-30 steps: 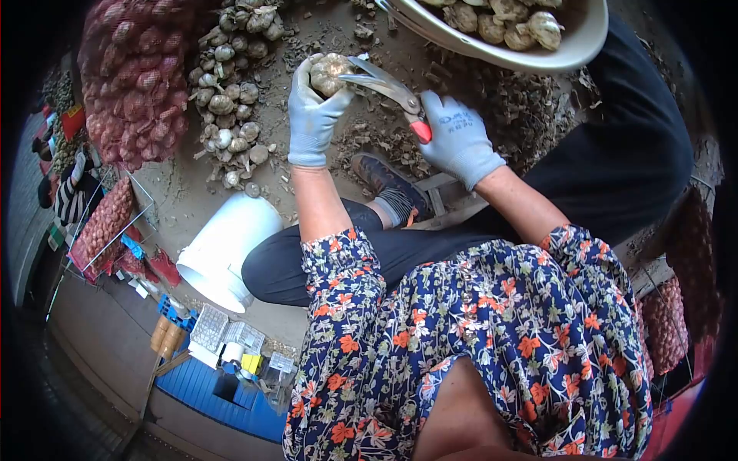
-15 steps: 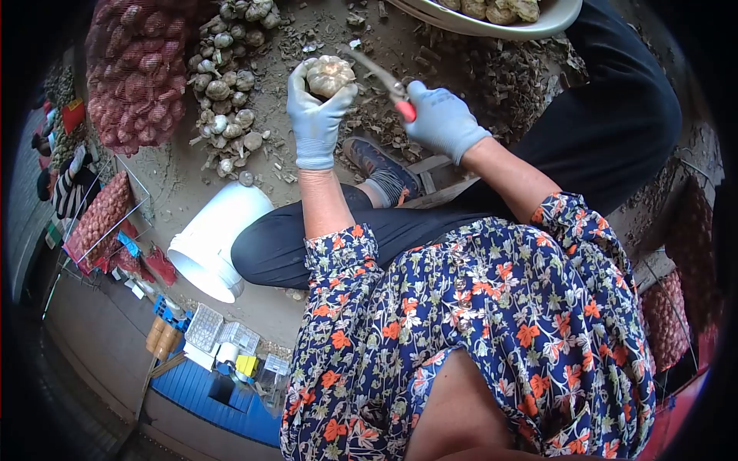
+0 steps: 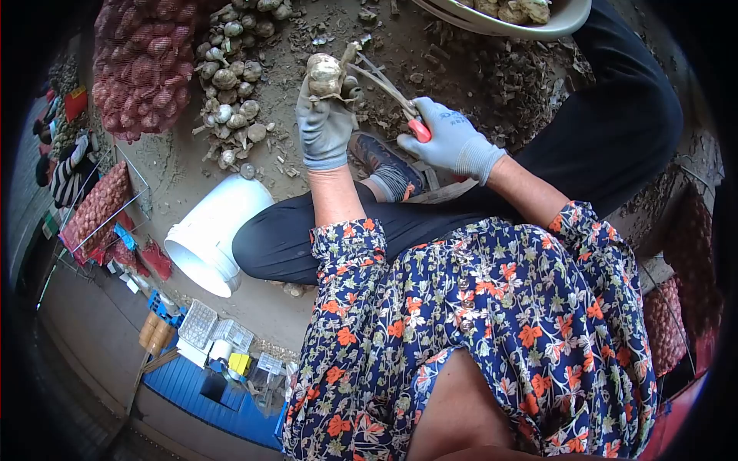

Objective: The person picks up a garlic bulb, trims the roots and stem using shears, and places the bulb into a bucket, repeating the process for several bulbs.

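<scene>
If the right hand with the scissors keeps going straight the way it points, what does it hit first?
Most likely the garlic bulb held in the left hand. The right hand aims its shears up-left, blade tips at the bulb's stem, though depth is unclear.

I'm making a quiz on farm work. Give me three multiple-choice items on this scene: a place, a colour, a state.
1. Where is the white bucket? A) on its side on the ground by the person's leg B) upright on a shelf C) hanging from a hook
2. What colour is the handle of the shears? A) blue B) red C) yellow
3. The garlic bulb is: A) lying in the dirt B) cut in half C) gripped in the left hand
Answers: 1 A, its open mouth faces sideways; 2 B, red shows by the right hand; 3 C, the hand closes round it.
</scene>
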